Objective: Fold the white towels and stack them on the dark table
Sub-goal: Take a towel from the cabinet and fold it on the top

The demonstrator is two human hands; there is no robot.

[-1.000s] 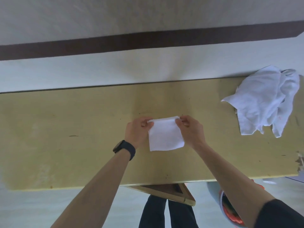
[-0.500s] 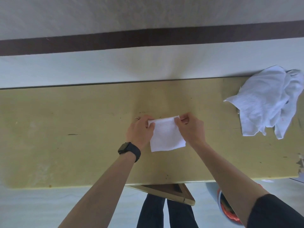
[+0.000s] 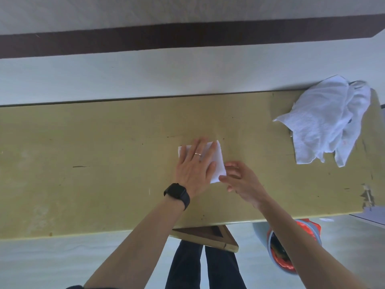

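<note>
Entry: folded towel (image 3: pixel 218 161), white, being pressed flat near the middle of the table (image 3: pixel 93 163).

From my remote station I log, by size: the long yellow-olive table; a heap of unfolded towels (image 3: pixel 325 122) at its far right end, well apart from the work; the small folded towel; the left hand (image 3: pixel 194 166) flat on it with fingers straight; the right hand (image 3: pixel 239 180) relaxed and loosely spread at the near right corner, gripping nothing I can see. My judgement: keep the palm down, smooth outward to the edges and square that corner before lifting. The top is scuffed and chipped at the right edge. Pale floor (image 3: pixel 145 80) and a wall (image 3: pixel 187 11) with a dark band (image 3: pixel 187 38) lie beyond.
</note>
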